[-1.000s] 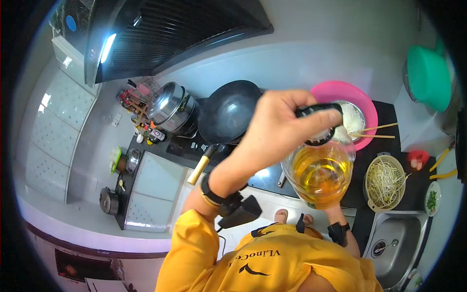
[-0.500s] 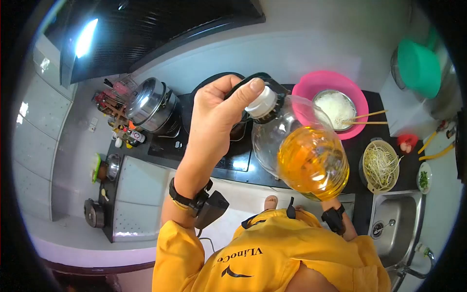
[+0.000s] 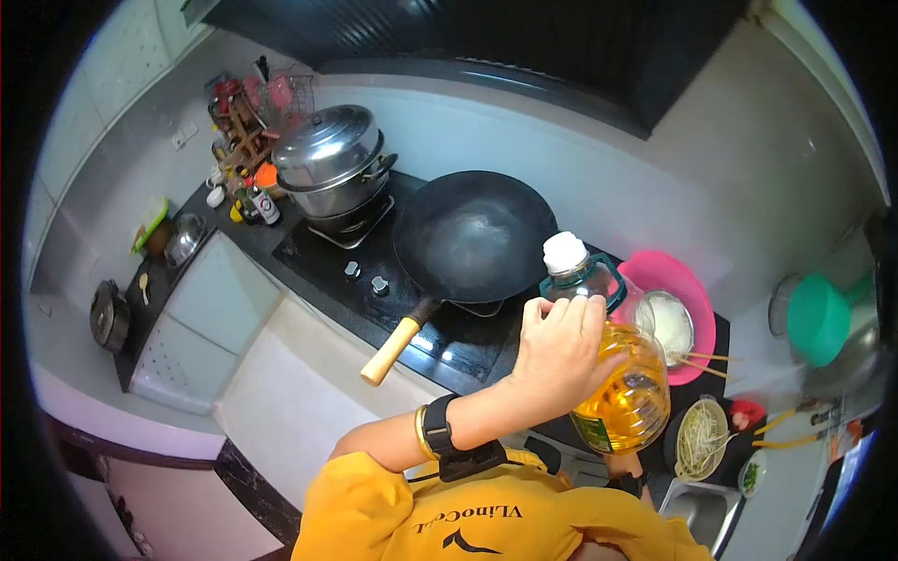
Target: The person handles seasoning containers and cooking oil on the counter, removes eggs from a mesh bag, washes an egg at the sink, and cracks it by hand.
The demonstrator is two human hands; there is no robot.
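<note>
A large clear bottle of yellow oil (image 3: 622,404) leans beside the wok, its white cap (image 3: 565,252) toward the upper left. My left hand (image 3: 566,346) is closed around the bottle's dark green handle near the neck. Under the base of the bottle, only the back part of my right hand (image 3: 625,465) shows; its fingers are hidden. A black wok (image 3: 475,236) with a wooden handle (image 3: 389,352) rests on the stove, just left of the bottle.
A steamer pot (image 3: 332,159) stands on the left burner, with sauce bottles (image 3: 262,201) beyond it. On the right are a pink basin (image 3: 697,313) holding white noodles and chopsticks, a basket of bean sprouts (image 3: 702,439), a plate of greens (image 3: 751,474) and a sink (image 3: 697,510).
The view has swung, so the wok shows fully. The bottle is more upright, its cap now higher than its base. My left hand still grips it, lower in the view.
</note>
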